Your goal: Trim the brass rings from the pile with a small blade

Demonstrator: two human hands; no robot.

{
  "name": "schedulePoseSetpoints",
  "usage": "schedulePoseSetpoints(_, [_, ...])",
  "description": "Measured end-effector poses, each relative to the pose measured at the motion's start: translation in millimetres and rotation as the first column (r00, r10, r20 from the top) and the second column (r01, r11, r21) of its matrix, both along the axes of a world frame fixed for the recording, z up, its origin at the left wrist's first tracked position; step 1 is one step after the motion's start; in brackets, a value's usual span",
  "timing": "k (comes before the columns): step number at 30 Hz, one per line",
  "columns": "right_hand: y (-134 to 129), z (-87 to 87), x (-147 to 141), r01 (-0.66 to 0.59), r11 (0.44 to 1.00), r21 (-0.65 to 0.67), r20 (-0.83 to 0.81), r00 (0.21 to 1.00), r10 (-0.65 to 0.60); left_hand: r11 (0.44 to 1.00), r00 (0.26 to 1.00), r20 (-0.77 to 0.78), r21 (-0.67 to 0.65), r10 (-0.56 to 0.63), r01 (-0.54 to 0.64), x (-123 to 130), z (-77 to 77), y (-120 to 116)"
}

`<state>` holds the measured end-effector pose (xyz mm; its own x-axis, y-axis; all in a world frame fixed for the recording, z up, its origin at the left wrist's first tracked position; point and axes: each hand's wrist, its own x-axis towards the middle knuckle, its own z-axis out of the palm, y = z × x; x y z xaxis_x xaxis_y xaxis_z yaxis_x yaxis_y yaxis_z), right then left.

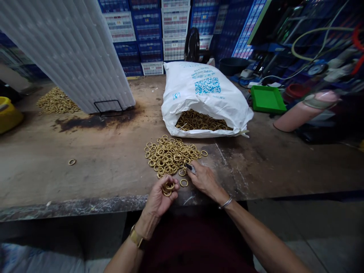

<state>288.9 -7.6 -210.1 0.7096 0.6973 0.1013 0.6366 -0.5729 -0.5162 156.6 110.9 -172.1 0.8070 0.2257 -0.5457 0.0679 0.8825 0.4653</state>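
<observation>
Several brass-coloured metal rings (168, 186) rest in the cupped palm of my left hand (160, 195), its fingers curled around them near the table's front edge. My right hand (205, 179) is closed on a small knife (190, 167); its short dark blade points left toward the ring pile, and the rest is hidden in my fingers. Just beyond both hands lies a loose pile of brass rings (167, 155). A single ring (184, 183) lies flat between my hands, with another ring (182, 172) close to the knife.
Behind the pile, an open white sack (207, 91) full of rings lies on the worn table (113, 159). A stray ring (72, 162) lies left. Tall white corrugated sheets (93, 64) lean in a wire stand. A green tray (267, 99) and pink bottle (305, 110) are right.
</observation>
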Motion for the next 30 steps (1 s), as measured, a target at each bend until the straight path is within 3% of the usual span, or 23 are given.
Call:
schedulePoseSetpoints(5, [-1,7.7,-5,-0.076,0.942,0.328,-0.11,0.987,0.118,0.978,0.999,-0.045,0.209,0.0,0.009,8,3.0,-7])
schedulePoseSetpoints(10, [0,19.3,-14,-0.165,0.92,0.357,-0.116,0.969,0.219,0.894,0.995,-0.095,0.442,-0.04,0.078,12,-1.9,-12])
schedulePoseSetpoints(14, [4,21.7,-17,-0.108,0.916,0.387,-0.311,0.92,0.239,0.796,0.992,-0.113,0.594,-0.062,0.117,11,-7.5,-12])
schedulePoseSetpoints(18, [8,16.4,-19,0.049,0.905,0.422,-0.63,0.734,0.254,0.626,0.992,-0.117,0.771,-0.044,0.119,10,-6.3,-12])
schedulePoseSetpoints(20, [9,13.6,-20,0.116,0.905,0.409,-0.75,0.608,0.261,0.577,0.992,-0.117,0.807,-0.046,0.122,9,-4.2,-13])
schedulePoseSetpoints(23, [9,12.7,-21,0.191,0.902,0.387,-0.818,0.522,0.24,0.639,0.984,-0.152,0.748,-0.094,0.177,8,-3.1,-13])
schedulePoseSetpoints(26, [10,15.7,-21,0.196,0.899,0.392,-0.777,0.594,0.209,0.735,0.973,-0.159,0.637,-0.169,0.232,7,-6.0,-13])
schedulePoseSetpoints(30, [10,20.4,-20,0.154,0.898,0.413,-0.7,0.685,0.204,0.786,0.973,-0.121,0.574,-0.197,0.231,6,-9.4,-13])
